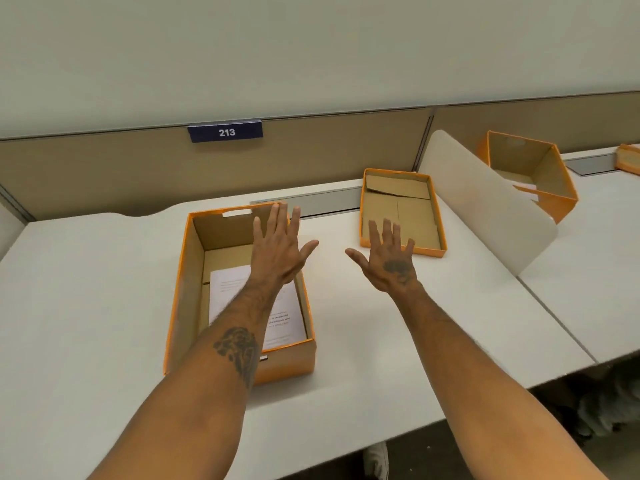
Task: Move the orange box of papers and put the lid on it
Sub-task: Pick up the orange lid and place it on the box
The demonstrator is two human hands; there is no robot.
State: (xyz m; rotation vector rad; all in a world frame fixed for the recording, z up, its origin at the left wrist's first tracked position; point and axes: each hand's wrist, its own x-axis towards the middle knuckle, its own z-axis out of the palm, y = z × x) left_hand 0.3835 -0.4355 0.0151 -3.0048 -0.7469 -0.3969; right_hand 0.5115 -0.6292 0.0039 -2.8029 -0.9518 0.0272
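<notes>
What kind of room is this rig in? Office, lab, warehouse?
Most likely an open-plan office workstation. A long white desk backs onto a tan partition panel with a numbered "213" plate, a curved white divider separates the next seat, and orange file boxes hold printed papers.

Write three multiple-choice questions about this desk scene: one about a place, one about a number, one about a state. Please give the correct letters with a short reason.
1. Where does the lid lie, seen from the orange box of papers?
A. to its right, further back
B. on top of it
C. on the floor

2. Which number is on the blue sign?
A. 312
B. 213
C. 120

3. How are the left hand and right hand?
A. both gripping the lid
B. open, fingers spread, holding nothing
C. closed in fists

Answers: 1 A, the lid rests upside down on the desk. 2 B, white digits read 213. 3 B, both hands are flat and empty.
</notes>
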